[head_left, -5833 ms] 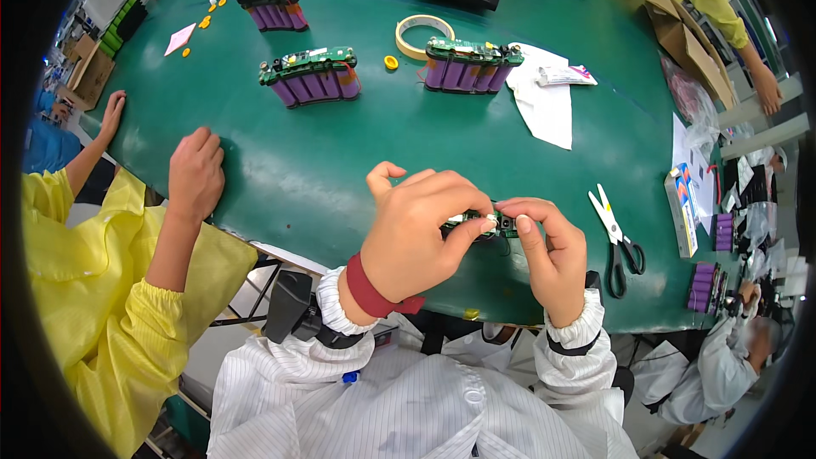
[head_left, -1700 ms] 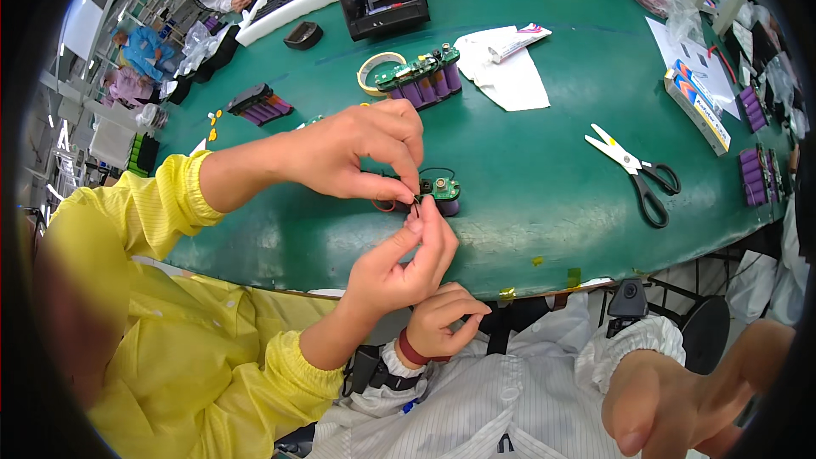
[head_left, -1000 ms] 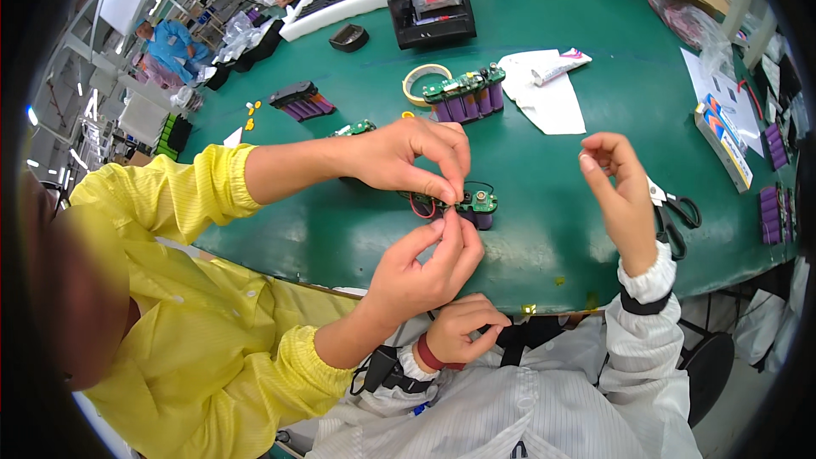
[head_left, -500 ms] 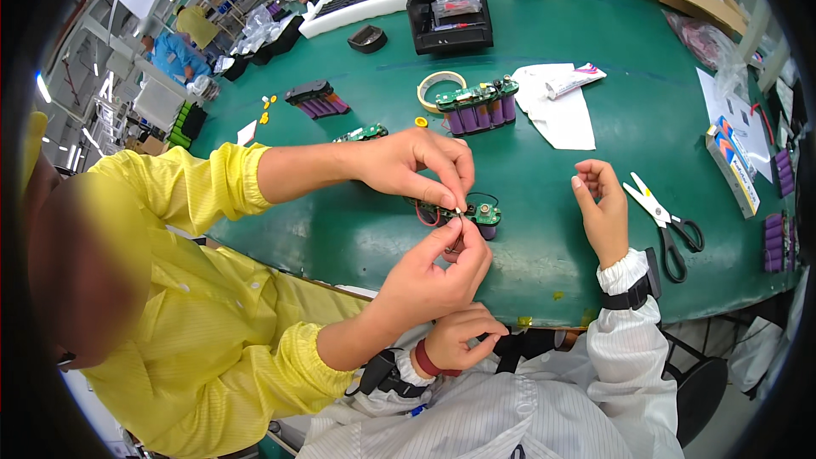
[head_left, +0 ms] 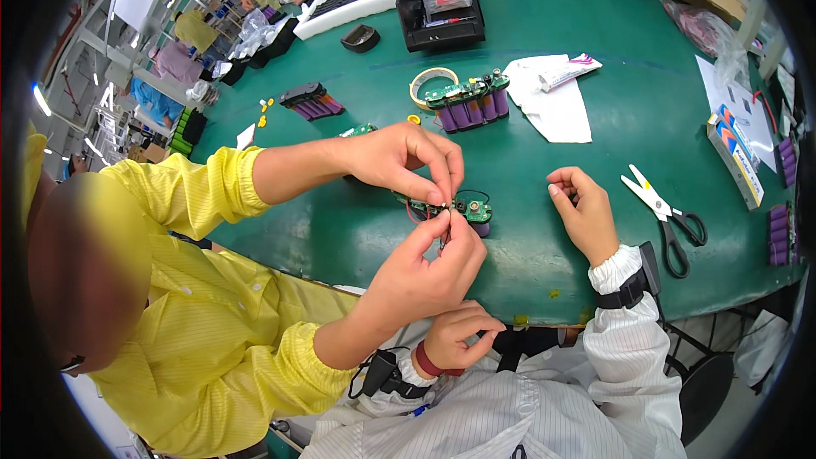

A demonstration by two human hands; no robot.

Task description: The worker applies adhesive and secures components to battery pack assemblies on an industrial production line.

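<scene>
My right hand [head_left: 585,217] rests on the green table, fingers loosely bent and thumb apart, holding nothing; scissors [head_left: 659,208] with black handles lie just right of it. Near the table's front edge, my left hand [head_left: 459,338] is empty, its fingers loosely stretched and partly overlapping. Above it, a co-worker in yellow reaches in from the left. That person's upper hand [head_left: 408,161] and lower hand [head_left: 429,268] pinch thin wires and a small white connector over a battery pack [head_left: 478,217] with a green circuit board and purple cells. Their fingers partly hide the pack.
Behind stand another battery pack [head_left: 467,106], a tape roll [head_left: 422,89] and a tube [head_left: 569,72] on white paper. A dark-topped pack [head_left: 312,102] stands left. Farther back are a black bin [head_left: 442,34] and a white foam tray [head_left: 310,30]. A small box [head_left: 734,161] lies right.
The view has shifted slightly. My right hand has moved a little left; my left hand stays put. The co-worker's fingers still pinch the wires, slightly repositioned.
</scene>
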